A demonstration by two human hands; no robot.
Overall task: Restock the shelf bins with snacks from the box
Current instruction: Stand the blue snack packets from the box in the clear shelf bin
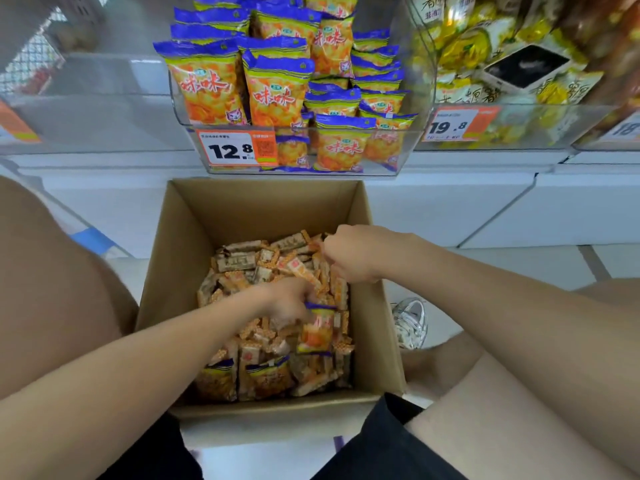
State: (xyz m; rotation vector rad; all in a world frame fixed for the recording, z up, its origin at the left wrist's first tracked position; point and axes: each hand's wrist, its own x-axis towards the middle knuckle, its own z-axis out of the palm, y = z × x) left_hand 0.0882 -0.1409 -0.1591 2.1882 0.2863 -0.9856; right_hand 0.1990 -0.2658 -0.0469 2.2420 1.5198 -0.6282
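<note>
Lighting: bright, even, diffuse; shadows soft, deepest inside the box (194, 237).
Glare: pale sheen on the clear shelf bins (405, 147) and the glossy floor (221, 459).
Focus: centre sharp; left hand (287, 301) and its snack packet (317, 332) slightly smeared.
Edges: wide-angle bowing; far corners blurred, far left washed pale.

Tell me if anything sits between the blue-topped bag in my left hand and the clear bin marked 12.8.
The right hand, pinching a small packet, hangs over the box between the blue-topped bag and the clear bin. The bag must also rise over the bin's front wall.
</note>
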